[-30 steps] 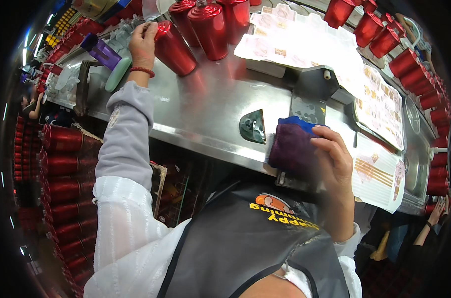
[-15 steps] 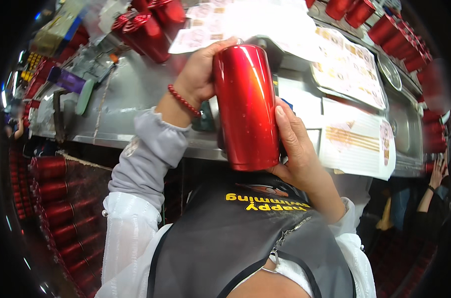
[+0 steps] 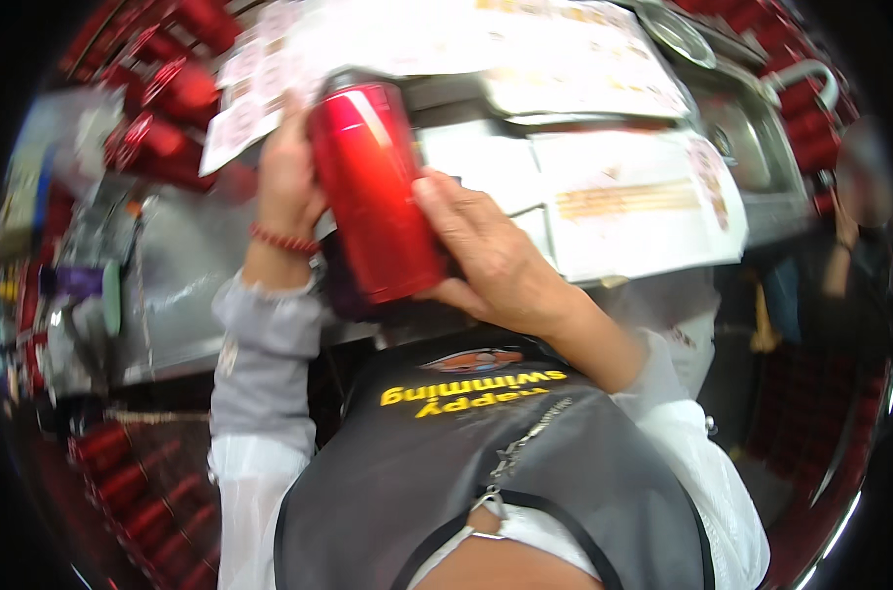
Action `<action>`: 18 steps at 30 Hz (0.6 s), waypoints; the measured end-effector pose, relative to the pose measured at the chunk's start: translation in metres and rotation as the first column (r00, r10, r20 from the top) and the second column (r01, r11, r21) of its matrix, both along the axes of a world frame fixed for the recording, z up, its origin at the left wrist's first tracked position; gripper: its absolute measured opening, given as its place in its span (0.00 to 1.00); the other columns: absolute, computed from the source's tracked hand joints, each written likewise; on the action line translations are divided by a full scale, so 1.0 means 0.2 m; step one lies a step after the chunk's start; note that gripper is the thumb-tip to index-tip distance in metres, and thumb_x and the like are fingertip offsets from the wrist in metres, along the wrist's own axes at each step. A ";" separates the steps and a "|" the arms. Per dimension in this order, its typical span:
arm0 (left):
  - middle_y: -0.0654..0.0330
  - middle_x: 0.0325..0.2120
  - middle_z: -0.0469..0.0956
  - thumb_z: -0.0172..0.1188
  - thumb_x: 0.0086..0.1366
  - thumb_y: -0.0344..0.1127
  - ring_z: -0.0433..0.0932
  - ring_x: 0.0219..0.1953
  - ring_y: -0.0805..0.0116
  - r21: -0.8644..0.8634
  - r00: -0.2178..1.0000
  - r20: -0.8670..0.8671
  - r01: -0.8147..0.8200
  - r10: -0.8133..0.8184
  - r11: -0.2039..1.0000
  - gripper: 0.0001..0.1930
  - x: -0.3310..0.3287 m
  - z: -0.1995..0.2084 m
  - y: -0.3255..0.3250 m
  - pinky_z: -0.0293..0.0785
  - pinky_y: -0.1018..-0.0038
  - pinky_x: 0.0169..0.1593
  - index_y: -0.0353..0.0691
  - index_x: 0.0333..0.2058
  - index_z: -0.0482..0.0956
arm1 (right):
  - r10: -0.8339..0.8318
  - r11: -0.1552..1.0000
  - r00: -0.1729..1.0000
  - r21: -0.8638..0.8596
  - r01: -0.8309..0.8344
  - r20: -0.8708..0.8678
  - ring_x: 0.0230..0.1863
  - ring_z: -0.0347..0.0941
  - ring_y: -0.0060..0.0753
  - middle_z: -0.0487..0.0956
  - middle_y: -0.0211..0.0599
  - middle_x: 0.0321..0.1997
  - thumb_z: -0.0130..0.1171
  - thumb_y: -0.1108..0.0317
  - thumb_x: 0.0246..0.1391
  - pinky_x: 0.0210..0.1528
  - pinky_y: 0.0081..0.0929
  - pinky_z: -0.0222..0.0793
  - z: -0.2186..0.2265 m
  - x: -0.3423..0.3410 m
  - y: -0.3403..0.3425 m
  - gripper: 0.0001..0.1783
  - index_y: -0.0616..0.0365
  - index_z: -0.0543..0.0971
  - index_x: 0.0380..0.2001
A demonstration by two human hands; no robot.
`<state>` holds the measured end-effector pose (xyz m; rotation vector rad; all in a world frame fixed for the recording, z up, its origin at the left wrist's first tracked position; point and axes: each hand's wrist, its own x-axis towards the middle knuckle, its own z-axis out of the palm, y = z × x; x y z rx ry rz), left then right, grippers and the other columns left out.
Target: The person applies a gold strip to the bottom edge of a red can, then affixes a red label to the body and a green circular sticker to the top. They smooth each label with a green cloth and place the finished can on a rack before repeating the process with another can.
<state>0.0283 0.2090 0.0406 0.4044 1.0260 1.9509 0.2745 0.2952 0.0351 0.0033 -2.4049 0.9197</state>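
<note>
Between my hands is a glossy red tapered metal tumbler (image 3: 373, 187), tilted with its far end leaning left. My left hand (image 3: 291, 167), with a red bead bracelet at the wrist, is closed on its left side near the far end; motion blurs those fingers. The fingers of my right hand (image 3: 491, 251) press against its right side near the close end. Just right of the tumbler lies a white sheet (image 3: 633, 211) with brown and pink prints, beside my right hand.
More printed sheets (image 3: 584, 74) cover the far side of the metal worktop (image 3: 186, 285). Several red tumblers (image 3: 161, 147) stand at the left. A steel sink (image 3: 751, 128) is at the right, and a co-worker's arm (image 3: 840, 256) shows beyond it. Stacked red tumblers (image 3: 142, 472) fill the lower left.
The view has swung to the right, so the worktop and sheets sit further left in it. Both hands still hold the tumbler, which now tilts more to the left.
</note>
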 end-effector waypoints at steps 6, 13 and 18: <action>0.49 0.59 0.72 0.41 0.82 0.46 0.74 0.59 0.65 -0.034 0.757 -0.580 -0.392 0.301 0.919 0.25 0.36 0.04 -0.12 0.70 0.70 0.61 0.31 0.65 0.61 | -0.131 0.985 0.990 0.117 0.124 0.047 0.61 0.72 0.51 0.77 0.47 0.58 0.63 0.81 0.52 0.62 0.39 0.71 0.04 0.26 0.47 0.25 0.63 0.78 0.56; 0.42 0.52 0.76 0.56 0.72 0.33 0.75 0.53 0.49 -0.137 0.087 -0.987 -0.039 -0.134 0.990 0.16 0.78 0.27 -0.19 0.67 0.61 0.62 0.31 0.54 0.78 | -0.389 0.894 0.868 0.354 0.275 0.308 0.59 0.72 0.50 0.78 0.46 0.52 0.58 0.84 0.52 0.60 0.38 0.71 0.04 0.56 0.69 0.17 0.62 0.84 0.45; 0.29 0.50 0.71 0.58 0.67 0.31 0.66 0.58 0.33 -0.577 0.255 -0.770 0.113 -0.585 0.809 0.25 0.99 0.09 0.04 0.65 0.53 0.62 0.27 0.61 0.69 | -0.476 0.856 0.851 0.337 0.391 0.222 0.58 0.72 0.52 0.78 0.48 0.51 0.59 0.83 0.51 0.60 0.41 0.71 -0.05 0.70 0.62 0.17 0.61 0.83 0.45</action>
